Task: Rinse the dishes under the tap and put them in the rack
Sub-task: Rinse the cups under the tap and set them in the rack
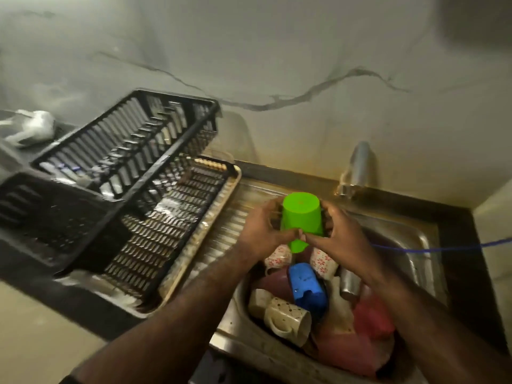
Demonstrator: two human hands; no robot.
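A bright green plastic cup (302, 217) is held upside down above the sink (410, 239). My left hand (263, 231) grips its left side and my right hand (338, 236) grips its right side, thumbs meeting near the rim. Below in the sink lie several dishes: a blue cup (304, 286), flowered mugs (322, 261), a cream dotted mug (288, 320), a maroon cup (273, 282), a red cup (371, 317) and a steel tumbler (349, 284). The metal tap (357, 167) stands behind the cup. The black dish rack (155, 173) sits to the left.
The rack sits on a cream tray (210, 231) beside the ribbed steel drainboard (230, 225). A white crumpled bag (30, 128) lies far left on the counter. A blue cord (443, 248) crosses the sink's right side. A cracked wall stands behind.
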